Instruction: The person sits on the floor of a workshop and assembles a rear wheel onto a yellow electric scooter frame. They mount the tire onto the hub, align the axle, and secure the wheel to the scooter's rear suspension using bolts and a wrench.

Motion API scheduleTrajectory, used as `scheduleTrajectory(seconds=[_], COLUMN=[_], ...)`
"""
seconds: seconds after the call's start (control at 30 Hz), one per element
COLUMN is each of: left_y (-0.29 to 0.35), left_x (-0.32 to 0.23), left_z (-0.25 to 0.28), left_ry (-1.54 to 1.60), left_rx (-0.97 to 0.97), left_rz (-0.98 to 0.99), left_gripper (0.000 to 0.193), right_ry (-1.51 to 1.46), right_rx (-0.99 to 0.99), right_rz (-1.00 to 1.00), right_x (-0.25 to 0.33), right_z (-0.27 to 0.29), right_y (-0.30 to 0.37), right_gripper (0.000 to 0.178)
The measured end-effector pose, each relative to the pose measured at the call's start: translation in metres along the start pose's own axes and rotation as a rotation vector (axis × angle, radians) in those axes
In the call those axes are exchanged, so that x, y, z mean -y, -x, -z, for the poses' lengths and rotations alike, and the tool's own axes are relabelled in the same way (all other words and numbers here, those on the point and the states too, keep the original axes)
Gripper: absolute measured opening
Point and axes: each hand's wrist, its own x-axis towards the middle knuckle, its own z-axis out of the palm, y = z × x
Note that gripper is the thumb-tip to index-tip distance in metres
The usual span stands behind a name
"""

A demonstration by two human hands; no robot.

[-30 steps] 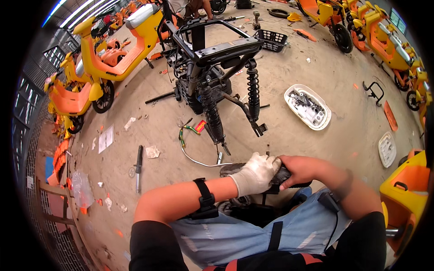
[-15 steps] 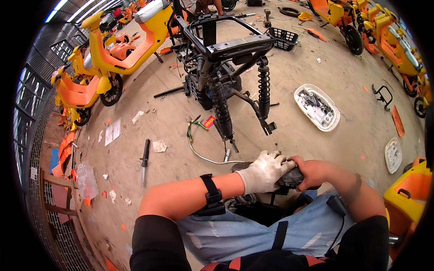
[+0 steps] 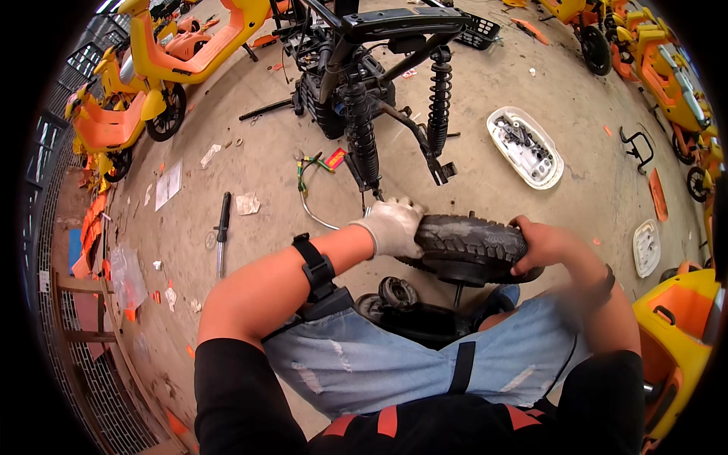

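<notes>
A wheel with a knobbly black tyre is held up in front of my knees, its axle pointing down toward me. At its left side, my left hand in a whitish work glove grips the tyre with the fingers curled over the top. My bare right hand grips the tyre's right side, thumb on the near face. Just beyond stands a black scooter frame with two coil-spring shock absorbers, the left one and the right one, hanging down. The wheel's underside is mostly hidden.
A white tray of metal parts lies right of the frame, a smaller white tray farther right. On the floor at left are a fork tube and paper scraps. A yellow scooter body stands close by my right side.
My hands have moved apart from the wheel's top to grip its two sides. More of the tyre shows now. The whole view has shifted, so the floor and frame sit higher in it.
</notes>
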Motion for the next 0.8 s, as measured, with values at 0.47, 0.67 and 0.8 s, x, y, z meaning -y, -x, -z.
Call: scheduleTrajectory(seconds=[0.47,0.67,0.8], left_y=[-0.012,-0.016,-0.012], left_x=[0.067,0.057,0.069], left_z=[-0.021,-0.018,-0.03], left_ry=[0.045,0.023,0.08], left_rx=[0.024,0.048,0.115], left_rz=[0.196,0.126,0.092], left_gripper=[0.057,0.056,0.055], right_ry=[0.018,-0.077,-0.117], right_rx=[-0.264,-0.343,-0.349], right_rz=[-0.117,-0.195,-0.146], right_x=[-0.007,-0.002,0.021], right_z=[0.004,0.001,-0.005], right_y=[-0.022,-0.021,-0.02], right_gripper=[0.078,0.075,0.076])
